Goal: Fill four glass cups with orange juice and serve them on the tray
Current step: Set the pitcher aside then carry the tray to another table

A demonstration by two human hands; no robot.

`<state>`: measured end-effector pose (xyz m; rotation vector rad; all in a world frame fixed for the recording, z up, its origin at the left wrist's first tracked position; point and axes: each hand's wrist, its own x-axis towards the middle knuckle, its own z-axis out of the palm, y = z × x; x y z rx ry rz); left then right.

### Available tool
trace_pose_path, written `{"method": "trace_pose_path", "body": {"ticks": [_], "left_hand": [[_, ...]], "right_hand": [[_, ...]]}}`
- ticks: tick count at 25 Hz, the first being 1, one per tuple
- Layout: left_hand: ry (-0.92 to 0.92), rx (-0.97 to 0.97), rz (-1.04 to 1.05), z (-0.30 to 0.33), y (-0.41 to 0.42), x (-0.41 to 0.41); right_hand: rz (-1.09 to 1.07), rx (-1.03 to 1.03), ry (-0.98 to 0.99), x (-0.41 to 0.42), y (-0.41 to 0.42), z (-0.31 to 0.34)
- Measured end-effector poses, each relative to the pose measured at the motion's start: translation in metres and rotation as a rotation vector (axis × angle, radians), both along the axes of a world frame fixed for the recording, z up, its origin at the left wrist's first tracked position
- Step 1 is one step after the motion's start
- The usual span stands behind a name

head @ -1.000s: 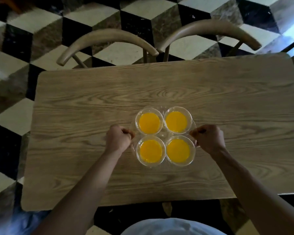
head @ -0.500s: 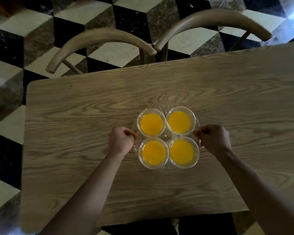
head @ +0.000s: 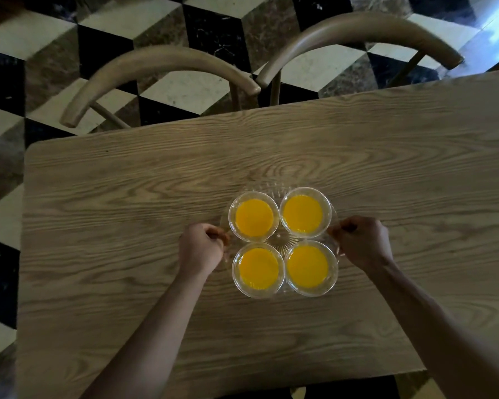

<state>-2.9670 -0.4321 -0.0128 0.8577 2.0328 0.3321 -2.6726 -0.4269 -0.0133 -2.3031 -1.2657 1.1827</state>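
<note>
A wooden table [head: 127, 226] is filling most of the view, with two curved chair backs, one on the left [head: 156, 61] and one on the right [head: 357, 27], standing at its far edge over a checkered floor [head: 202, 21]. Near the middle of the table, a clear glass tray [head: 278, 240] is sitting under four glass cups, packed two by two and touching or nearly touching each other: far left cup [head: 254, 217], far right cup [head: 305, 213], near left cup [head: 258, 269] and near right cup [head: 310, 267]. All four are holding orange juice well up their sides.

The left hand [head: 202, 249] is curling around the tray's left rim, and the right hand [head: 360, 241] is gripping its right rim, both clenched on the glass. Whether the tray is resting on the wood or hanging just above it is hard to tell from this angle.

Filling is looking done, so serving is the step in hand. To do it well, both hands should be keeping the tray level and moving at the same pace, since the cups are full and standing loose. Slow starts and stops would be keeping the juice from sloshing, and a gentle, flat set-down would be sparing the glass.
</note>
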Motion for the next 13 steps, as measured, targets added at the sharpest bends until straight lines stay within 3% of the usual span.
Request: {"method": "trace_pose_path", "body": {"ticks": [13], "left_hand": [[-0.035, 0.005, 0.008, -0.012, -0.002, -0.001]], "right_hand": [[-0.012, 0.023, -0.012, 0.005, -0.002, -0.019]]}}
